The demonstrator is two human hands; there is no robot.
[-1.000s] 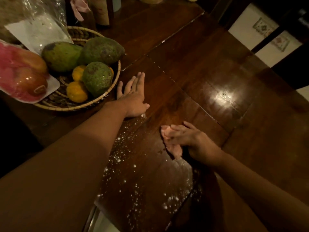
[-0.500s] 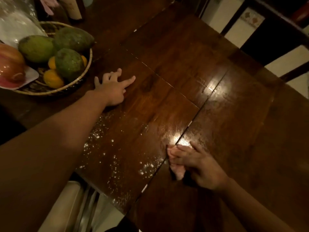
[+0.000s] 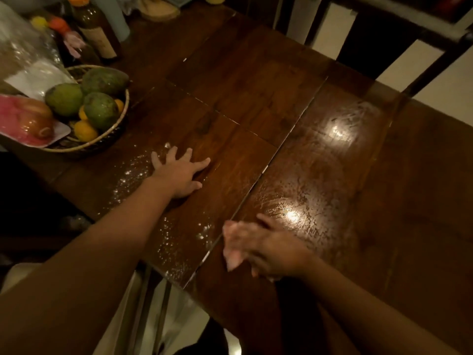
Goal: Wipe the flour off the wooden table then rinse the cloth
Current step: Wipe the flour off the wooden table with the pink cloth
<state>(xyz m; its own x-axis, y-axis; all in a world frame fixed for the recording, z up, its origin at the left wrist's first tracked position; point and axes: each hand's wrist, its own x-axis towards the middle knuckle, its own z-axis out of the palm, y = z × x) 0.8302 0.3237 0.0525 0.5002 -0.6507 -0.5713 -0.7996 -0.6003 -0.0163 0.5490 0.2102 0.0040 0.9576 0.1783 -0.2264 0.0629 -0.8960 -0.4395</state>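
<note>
While my right hand [image 3: 277, 249] presses the cloth [image 3: 231, 253] flat on the wiped half, flour [image 3: 133, 171] dots the table [image 3: 256, 85] by my spread left hand [image 3: 179, 176]; rinse pending.

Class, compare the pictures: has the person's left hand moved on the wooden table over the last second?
Yes. The left hand has slid away from the fruit basket, toward the table seam.

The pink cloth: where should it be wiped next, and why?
Probably a short sweep leftwards. The right hand presses the cloth just right of the seam, and flour specks lie just left of it near the edge of the table; more lie beside the left hand.
</note>
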